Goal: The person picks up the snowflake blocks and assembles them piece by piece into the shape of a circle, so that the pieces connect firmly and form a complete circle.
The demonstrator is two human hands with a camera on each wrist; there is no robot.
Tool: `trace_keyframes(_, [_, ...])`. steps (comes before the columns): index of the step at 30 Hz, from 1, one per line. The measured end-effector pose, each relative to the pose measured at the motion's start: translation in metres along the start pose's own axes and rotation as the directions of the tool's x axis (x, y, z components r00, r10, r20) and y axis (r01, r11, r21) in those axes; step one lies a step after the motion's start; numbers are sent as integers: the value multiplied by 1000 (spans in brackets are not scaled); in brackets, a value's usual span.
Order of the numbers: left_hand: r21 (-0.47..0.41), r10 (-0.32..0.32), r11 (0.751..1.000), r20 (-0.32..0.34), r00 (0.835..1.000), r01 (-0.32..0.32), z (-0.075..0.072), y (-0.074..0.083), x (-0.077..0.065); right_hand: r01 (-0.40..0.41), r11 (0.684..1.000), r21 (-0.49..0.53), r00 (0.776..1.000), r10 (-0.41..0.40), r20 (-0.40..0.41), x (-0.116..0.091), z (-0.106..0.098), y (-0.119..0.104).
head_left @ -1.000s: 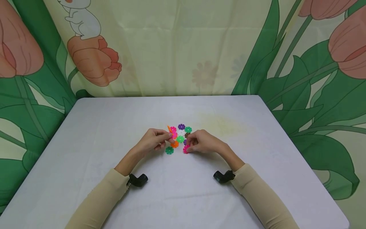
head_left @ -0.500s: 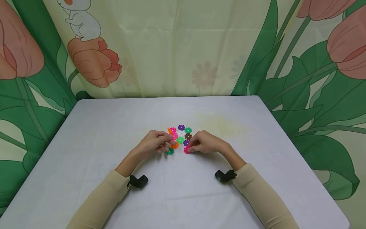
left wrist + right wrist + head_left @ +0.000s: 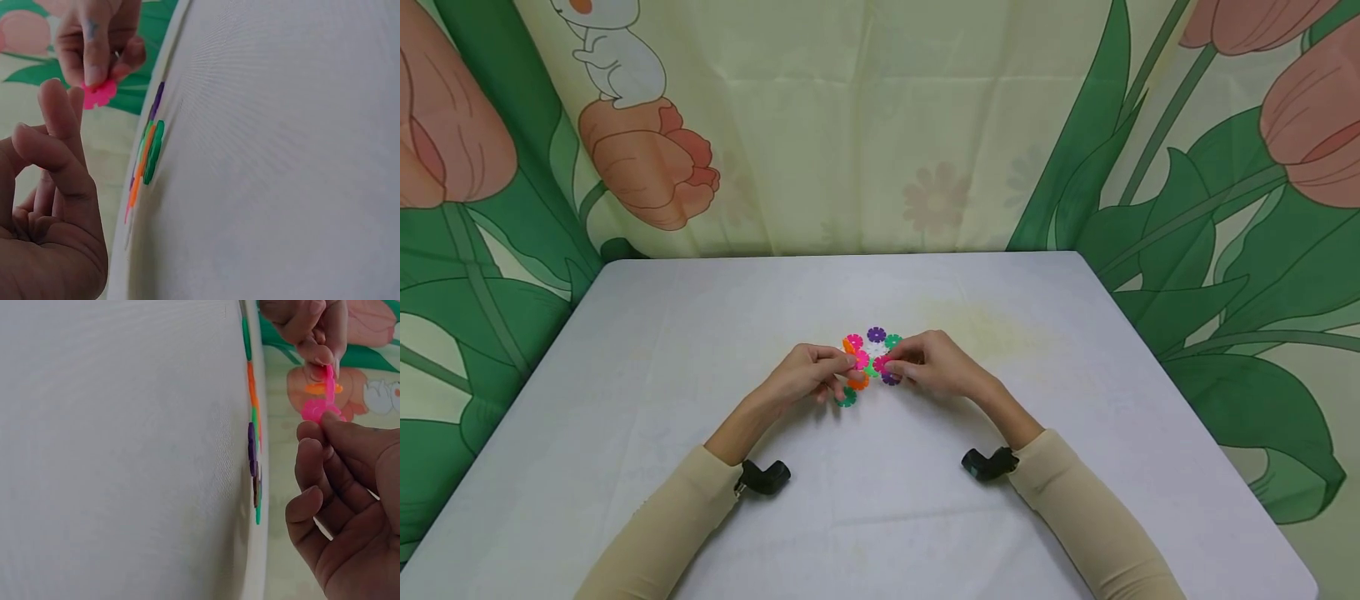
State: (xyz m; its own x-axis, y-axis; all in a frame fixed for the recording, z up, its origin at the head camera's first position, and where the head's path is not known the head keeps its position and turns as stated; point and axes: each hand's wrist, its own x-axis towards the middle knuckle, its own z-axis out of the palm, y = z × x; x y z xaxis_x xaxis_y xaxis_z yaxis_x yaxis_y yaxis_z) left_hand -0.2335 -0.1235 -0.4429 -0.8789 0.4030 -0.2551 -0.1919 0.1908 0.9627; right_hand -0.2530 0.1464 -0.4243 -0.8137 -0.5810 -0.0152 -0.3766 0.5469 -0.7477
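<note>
I find the left hand [image 3: 808, 371] clamped, thumb against forefinger, on a first pink disc [image 3: 330, 387], which is seen edge-on from the right wrist. An orange piece [image 3: 324, 389] crosses it and appears slotted in. The right hand [image 3: 936, 364] pinches a second pink disc [image 3: 100, 95] by its rim. Both discs are raised above the tabletop [image 3: 850, 517], close together; I cannot confirm contact between them. Flat beneath lie further notched discs, including a dark green disc [image 3: 847, 397] and a purple disc [image 3: 876, 334].

Handling assessment: I judge the discs light, thin, stiff plastic, probably smooth enough to slip or twist under a loose pinch. Breakage seems unlikely, though forcing might bend a tooth. I recommend gripping flat faces near the rim, leaving the opposite notches uncovered.
</note>
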Motion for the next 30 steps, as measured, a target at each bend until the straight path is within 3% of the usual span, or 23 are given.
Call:
trace_keyframes(15, [36,-12,999,13,1000,12,-1,0,0,54,996,69,998,-52,-24,1,9,-3])
trace_keyframes(30, [49,-19,999,-9,1000,19,0,-1,-1,92,994,52,986,-83,-147,0,15,-4])
